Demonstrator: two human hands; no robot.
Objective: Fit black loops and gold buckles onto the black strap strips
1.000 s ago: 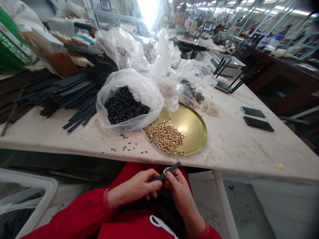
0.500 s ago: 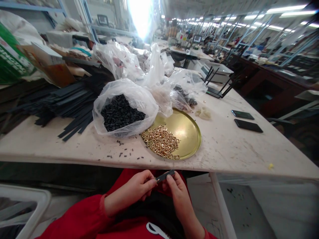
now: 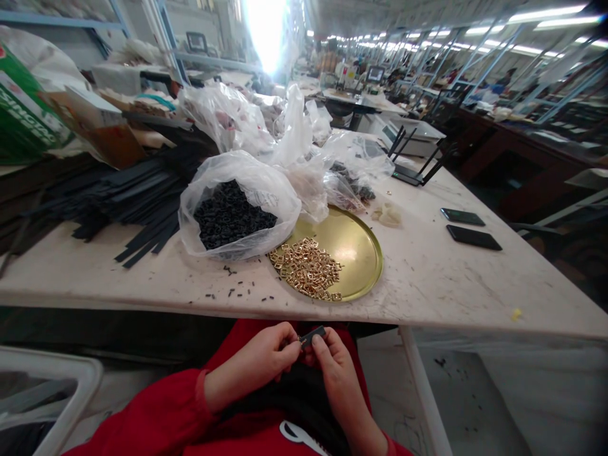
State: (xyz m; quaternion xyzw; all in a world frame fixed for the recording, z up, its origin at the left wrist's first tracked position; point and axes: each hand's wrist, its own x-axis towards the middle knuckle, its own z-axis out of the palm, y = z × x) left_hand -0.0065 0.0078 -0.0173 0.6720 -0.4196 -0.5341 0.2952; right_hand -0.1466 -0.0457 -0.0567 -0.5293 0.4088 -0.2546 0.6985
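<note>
Over my lap, below the table edge, my left hand (image 3: pixel 270 354) pinches a small gold buckle (image 3: pixel 302 343) at the end of a dark strap piece (image 3: pixel 313 335). My right hand (image 3: pixel 336 361) grips that same strap, thumb on top. The buckle is partly covered by my left fingers. Ahead on the table, many gold buckles (image 3: pixel 311 269) lie on the left part of a round gold tray (image 3: pixel 363 253). Left of the tray stands an open plastic bag (image 3: pixel 280 228) full of small black pieces (image 3: pixel 232 215).
Dark strips (image 3: pixel 137 190) are piled at the left. Behind the tray are more plastic bags (image 3: pixel 294 133) and a black router (image 3: pixel 407 175). Two phones (image 3: pixel 474 237) lie at the right. A white bin (image 3: pixel 90 373) stands at lower left, an open drawer (image 3: pixel 422 392) at lower right.
Both hands have shifted very slightly, and the strap has moved a little left and down between them. Less of it shows now. The table items stay where they were.
</note>
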